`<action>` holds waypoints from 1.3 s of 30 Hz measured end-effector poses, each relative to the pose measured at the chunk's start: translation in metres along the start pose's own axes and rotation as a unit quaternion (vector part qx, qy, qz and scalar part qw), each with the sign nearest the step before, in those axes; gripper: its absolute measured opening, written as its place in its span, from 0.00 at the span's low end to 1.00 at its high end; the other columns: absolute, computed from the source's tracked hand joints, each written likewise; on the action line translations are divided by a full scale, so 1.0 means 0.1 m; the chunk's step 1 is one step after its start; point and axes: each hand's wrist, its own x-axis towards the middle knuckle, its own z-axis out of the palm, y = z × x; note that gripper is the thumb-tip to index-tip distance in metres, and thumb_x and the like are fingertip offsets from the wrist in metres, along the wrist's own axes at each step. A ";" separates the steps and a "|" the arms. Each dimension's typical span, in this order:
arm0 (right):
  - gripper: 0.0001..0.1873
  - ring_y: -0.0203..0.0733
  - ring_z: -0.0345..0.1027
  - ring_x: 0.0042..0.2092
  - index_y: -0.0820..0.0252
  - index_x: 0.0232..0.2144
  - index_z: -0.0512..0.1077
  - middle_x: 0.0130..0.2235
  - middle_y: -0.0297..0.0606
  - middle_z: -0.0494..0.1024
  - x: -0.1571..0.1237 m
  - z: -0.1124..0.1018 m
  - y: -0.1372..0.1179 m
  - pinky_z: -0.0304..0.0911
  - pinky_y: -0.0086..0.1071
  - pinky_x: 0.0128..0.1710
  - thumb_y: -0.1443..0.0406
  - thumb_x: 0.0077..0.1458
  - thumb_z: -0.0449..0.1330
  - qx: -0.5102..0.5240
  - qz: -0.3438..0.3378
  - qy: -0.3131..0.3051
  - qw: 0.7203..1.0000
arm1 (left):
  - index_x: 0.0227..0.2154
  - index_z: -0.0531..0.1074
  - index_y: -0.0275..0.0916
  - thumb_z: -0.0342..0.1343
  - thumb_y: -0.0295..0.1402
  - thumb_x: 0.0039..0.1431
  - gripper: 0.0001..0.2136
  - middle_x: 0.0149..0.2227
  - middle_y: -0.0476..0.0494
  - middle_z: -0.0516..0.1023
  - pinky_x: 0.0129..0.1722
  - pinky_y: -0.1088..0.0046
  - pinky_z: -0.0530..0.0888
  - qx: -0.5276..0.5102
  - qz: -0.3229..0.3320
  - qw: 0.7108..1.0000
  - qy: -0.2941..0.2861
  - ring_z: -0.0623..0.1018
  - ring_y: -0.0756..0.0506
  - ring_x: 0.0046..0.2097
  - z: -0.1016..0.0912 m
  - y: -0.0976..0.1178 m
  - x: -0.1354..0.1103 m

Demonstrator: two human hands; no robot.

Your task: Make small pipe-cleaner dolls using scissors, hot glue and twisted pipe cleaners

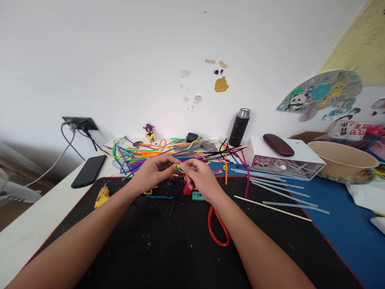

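Observation:
A short piece of yellow pipe cleaner (178,166), coiled or twisted, is pinched between both hands above the black mat (144,249). My left hand (158,172) grips its left end with thumb and fingertips. At its right end my right hand (197,176) is closed on it. Behind the hands spreads a heap of coloured pipe cleaners (162,153), partly hidden by them. Below lie a blue pipe cleaner piece (159,197) and a thin black cord. Under my right hand are a teal box (198,196), partly covered, and a red-handled tool (218,226).
Translucent glue sticks (285,188) and a wooden stick (272,208) lie to the right, by a white box (285,156) with a glasses case on top. A black bottle (240,127) stands at the wall. A phone (88,171) and yellow glue gun (102,196) are at left.

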 end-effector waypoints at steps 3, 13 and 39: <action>0.21 0.31 0.57 0.16 0.56 0.34 0.69 0.18 0.22 0.67 0.00 0.00 0.01 0.49 0.25 0.16 0.46 0.55 0.67 0.000 0.003 0.002 1.000 | 0.39 0.82 0.38 0.67 0.46 0.58 0.16 0.32 0.44 0.81 0.31 0.71 0.77 -0.019 -0.010 1.000 -0.002 0.77 0.46 0.31 0.02 -0.02 0.00; 0.22 0.30 0.58 0.16 0.56 0.34 0.69 0.19 0.23 0.67 -0.02 0.00 -0.02 0.49 0.25 0.16 0.45 0.58 0.65 0.007 0.001 0.001 1.000 | 0.37 0.84 0.39 0.66 0.49 0.59 0.17 0.33 0.43 0.83 0.33 0.69 0.79 -0.044 -0.011 0.999 -0.012 0.78 0.45 0.32 0.00 0.07 0.00; 0.21 0.30 0.58 0.15 0.56 0.34 0.68 0.18 0.23 0.68 0.03 0.00 0.07 0.49 0.25 0.15 0.46 0.59 0.64 -0.026 -0.018 -0.003 0.999 | 0.38 0.82 0.37 0.66 0.48 0.60 0.17 0.29 0.47 0.81 0.32 0.72 0.77 -0.062 -0.024 0.998 -0.010 0.78 0.47 0.29 0.03 -0.06 0.02</action>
